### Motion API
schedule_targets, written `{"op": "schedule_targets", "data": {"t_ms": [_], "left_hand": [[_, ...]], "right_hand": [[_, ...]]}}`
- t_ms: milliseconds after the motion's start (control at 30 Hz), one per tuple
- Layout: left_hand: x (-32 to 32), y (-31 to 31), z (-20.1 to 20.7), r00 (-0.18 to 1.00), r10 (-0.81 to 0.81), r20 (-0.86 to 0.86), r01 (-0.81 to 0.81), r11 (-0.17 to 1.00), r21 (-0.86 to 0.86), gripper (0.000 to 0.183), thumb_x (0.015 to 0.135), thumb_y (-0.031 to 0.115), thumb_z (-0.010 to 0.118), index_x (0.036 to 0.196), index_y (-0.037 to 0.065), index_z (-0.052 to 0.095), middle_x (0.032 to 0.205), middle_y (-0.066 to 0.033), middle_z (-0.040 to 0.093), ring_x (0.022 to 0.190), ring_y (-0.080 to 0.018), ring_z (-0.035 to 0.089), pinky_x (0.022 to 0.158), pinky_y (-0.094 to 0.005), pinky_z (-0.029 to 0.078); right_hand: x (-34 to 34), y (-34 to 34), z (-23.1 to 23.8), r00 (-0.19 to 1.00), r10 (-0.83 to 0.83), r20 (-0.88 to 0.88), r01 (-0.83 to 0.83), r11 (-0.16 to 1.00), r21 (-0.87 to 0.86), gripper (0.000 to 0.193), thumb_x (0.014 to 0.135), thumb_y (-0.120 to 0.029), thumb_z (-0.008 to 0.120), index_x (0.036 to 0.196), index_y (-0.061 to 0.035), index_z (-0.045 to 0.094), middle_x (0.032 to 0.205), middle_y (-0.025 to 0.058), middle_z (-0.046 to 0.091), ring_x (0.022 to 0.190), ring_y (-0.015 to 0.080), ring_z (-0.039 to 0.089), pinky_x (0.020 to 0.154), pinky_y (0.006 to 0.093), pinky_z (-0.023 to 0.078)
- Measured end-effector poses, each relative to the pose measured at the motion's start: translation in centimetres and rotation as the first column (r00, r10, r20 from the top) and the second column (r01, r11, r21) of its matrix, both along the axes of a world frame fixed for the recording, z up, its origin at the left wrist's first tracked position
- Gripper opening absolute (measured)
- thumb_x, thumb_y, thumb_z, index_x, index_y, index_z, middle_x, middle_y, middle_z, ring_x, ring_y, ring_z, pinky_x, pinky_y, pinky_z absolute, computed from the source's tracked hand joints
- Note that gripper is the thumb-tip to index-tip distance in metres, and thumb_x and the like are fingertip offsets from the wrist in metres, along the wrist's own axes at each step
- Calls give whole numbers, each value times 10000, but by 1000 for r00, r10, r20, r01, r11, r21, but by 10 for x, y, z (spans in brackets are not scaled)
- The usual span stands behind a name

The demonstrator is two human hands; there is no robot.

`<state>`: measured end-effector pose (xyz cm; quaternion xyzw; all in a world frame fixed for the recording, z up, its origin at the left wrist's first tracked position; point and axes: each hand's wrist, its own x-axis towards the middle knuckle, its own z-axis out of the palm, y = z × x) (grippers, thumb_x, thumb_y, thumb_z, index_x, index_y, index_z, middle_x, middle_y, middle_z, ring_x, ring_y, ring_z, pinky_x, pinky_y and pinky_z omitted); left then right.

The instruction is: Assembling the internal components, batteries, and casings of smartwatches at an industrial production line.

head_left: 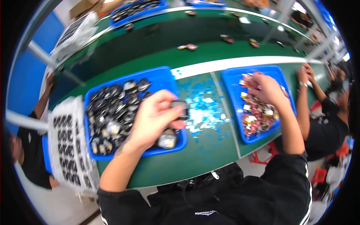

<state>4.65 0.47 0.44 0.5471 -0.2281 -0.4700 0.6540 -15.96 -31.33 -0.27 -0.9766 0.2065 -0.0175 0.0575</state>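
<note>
My left hand (154,115) is closed, pinching a small black plastic casing (180,109) between thumb and fingers. It is held above the right edge of a blue tray (181,144) heaped with black casings (108,108), some with clear or silvery faces. Over on the right, my right hand (267,89) reaches down into a second blue tray (250,139). That tray is filled with small reddish and gold parts (258,120) with white and yellow bits. Its fingers are bent together among these parts, slightly blurred; whatever they grip is hidden.
Blue and white scraps (206,112) litter the green table between the trays. Beyond a white rail (210,68), a green conveyor belt (150,52) carries scattered small assemblies (191,47). White molded trays (67,142) of black pieces stand left. People sit on both sides, one's hands (305,73) close on the right.
</note>
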Motion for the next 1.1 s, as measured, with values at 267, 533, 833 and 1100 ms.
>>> {"op": "schedule_targets", "data": {"t_ms": [267, 533, 833, 1100], "left_hand": [[-11, -10, -6, 975, -213, -67, 212, 977, -27, 314, 947, 73, 581, 1233, -30, 503, 930, -102, 660, 748, -171, 693, 641, -261, 580], [-17, -5, -17, 976, -219, -1, 219, 974, -56, 283, 935, 38, 552, 1206, 11, 476, 1090, -107, 604, 773, -157, 682, 658, -265, 570], [-21, -5, -22, 981, -180, 71, 186, 978, -92, 436, 943, 35, 537, 1362, 67, 421, 1003, -74, 589, 809, -130, 641, 690, -280, 545], [-32, -12, -26, 951, -246, 189, 260, 964, -53, 387, 921, 55, 552, 1300, 84, 477, 922, -42, 555, 699, -84, 591, 612, -255, 490]], "right_hand": [[-18, 17, 5, 987, -157, -34, 155, 987, -51, 208, 700, -71, 761, 815, -29, 592, 840, 142, 643, 813, 352, 623, 712, 445, 482], [-11, 11, 5, 977, -199, -75, 195, 979, -54, 247, 677, -20, 753, 837, -21, 564, 750, 132, 638, 746, 323, 635, 674, 418, 492], [-15, 6, 4, 992, -99, -82, 103, 993, 55, 110, 719, -2, 659, 822, 9, 621, 712, 157, 653, 674, 294, 659, 640, 382, 510], [-28, 5, 1, 995, -97, 5, 94, 972, 218, 198, 679, 92, 673, 837, 14, 583, 724, 44, 560, 612, 135, 522, 582, 280, 436]]}}
